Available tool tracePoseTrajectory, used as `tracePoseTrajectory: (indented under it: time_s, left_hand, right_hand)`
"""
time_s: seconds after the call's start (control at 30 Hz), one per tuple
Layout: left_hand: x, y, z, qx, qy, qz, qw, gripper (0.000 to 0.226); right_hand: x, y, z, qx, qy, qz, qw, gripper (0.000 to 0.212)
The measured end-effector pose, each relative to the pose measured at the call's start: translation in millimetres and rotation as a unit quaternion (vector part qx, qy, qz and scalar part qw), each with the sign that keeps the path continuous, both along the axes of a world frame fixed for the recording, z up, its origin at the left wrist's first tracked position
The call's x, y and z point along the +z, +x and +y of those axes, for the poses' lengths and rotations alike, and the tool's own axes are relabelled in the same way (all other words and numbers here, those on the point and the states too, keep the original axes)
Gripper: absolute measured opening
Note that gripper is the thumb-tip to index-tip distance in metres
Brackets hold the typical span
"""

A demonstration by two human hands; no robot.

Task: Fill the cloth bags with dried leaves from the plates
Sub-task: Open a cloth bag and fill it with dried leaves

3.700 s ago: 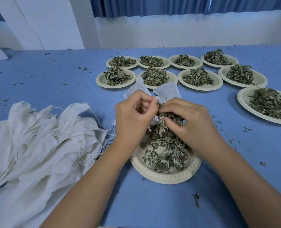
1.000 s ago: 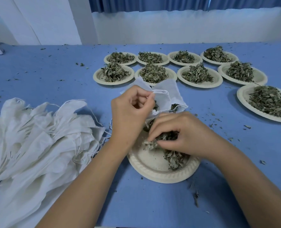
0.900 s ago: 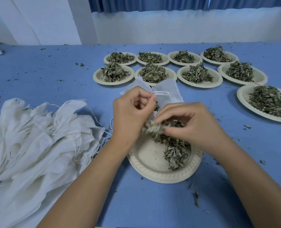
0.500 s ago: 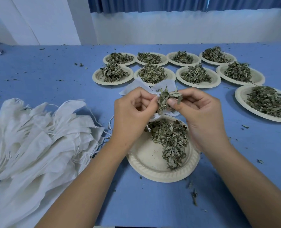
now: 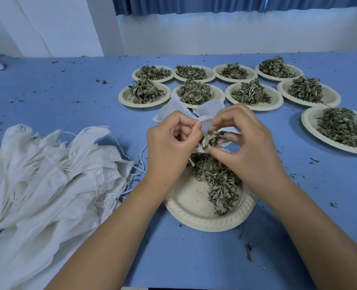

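A small white cloth bag [image 5: 207, 108] lies just beyond a cream paper plate [image 5: 188, 208] in front of me. My left hand [image 5: 169, 147] pinches the bag's open rim. My right hand [image 5: 248, 147] pinches a clump of dried leaves [image 5: 212, 139] at the bag's mouth. A smaller heap of dried leaves [image 5: 217, 181] remains on the right half of the near plate; its left half is bare.
A heap of empty white cloth bags [image 5: 43, 185] with drawstrings lies at the left. Several plates heaped with dried leaves [image 5: 251, 95] stand in rows at the back, one more plate [image 5: 341, 128] at the right. Leaf crumbs dot the blue table [image 5: 68, 97].
My right hand scooped leaves off the near plate, lifted them and brought them to the bag's mouth. The heap on the plate has shrunk. My left hand kept hold of the bag.
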State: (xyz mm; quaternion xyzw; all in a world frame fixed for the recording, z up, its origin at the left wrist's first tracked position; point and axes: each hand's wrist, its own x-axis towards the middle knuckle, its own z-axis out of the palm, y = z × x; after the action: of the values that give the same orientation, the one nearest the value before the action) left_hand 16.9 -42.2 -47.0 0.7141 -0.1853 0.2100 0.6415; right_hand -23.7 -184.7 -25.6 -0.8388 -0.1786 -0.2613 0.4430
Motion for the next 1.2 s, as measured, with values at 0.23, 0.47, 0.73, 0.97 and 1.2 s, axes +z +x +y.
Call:
tracePoseTrajectory:
  time_s: [0.23,0.47,0.73,0.97,1.2]
  left_hand:
    - [0.1,-0.5,-0.2,-0.017,0.007,-0.006,1.0,0.015]
    - [2.7,-0.1,1.4,0.0,-0.007,0.009,1.0,0.018]
    - [3.0,-5.0,-0.4,-0.038,0.005,-0.01,0.999,0.014]
    - [4.3,-0.4,1.7,0.0,-0.015,-0.004,1.0,0.021]
    - [5.5,-2.9,2.0,-0.033,-0.005,-0.023,0.999,0.018]
  right_hand:
    - [-7.7,-0.6,6.6,-0.063,-0.075,-0.107,0.989,0.014]
    - [-4.0,1.7,2.2,0.0,-0.045,-0.014,0.999,0.02]
    - [-8.9,2.0,5.8,-0.025,-0.099,-0.096,0.99,0.012]
    - [-3.4,-0.1,1.0,-0.062,-0.105,-0.09,0.988,0.021]
    - [-5.2,-0.4,6.4,-0.098,-0.182,-0.152,0.967,0.014]
